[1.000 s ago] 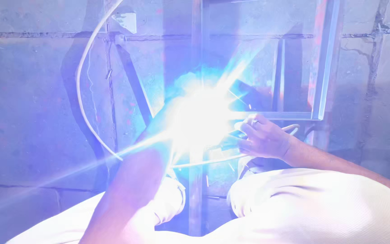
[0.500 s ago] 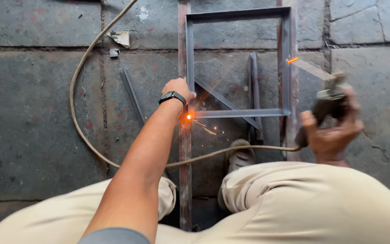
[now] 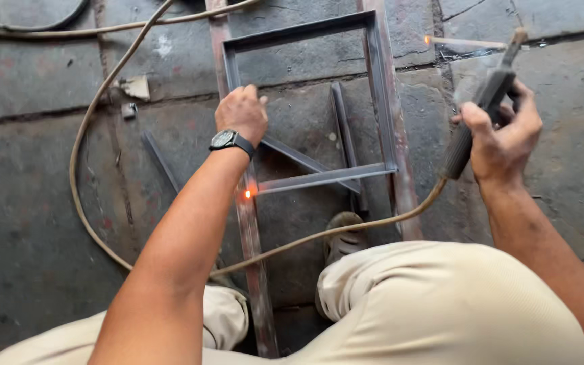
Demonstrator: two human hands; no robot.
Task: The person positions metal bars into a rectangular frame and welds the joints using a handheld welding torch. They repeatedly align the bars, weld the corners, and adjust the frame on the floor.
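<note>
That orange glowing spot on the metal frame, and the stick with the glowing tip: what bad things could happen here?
The glowing weld spot sits just below the bare left hand resting on the metal frame, so that hand or forearm could get burned. The welding rod has a glowing tip, and the right hand gripping the electrode holder wears no glove. The cable loops across the floor near the foot and might trip someone.

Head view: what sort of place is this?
Probably a metal fabrication workshop floor. A steel frame lies on stone paving, one joint glowing; the right hand grips a welding electrode holder.
</note>
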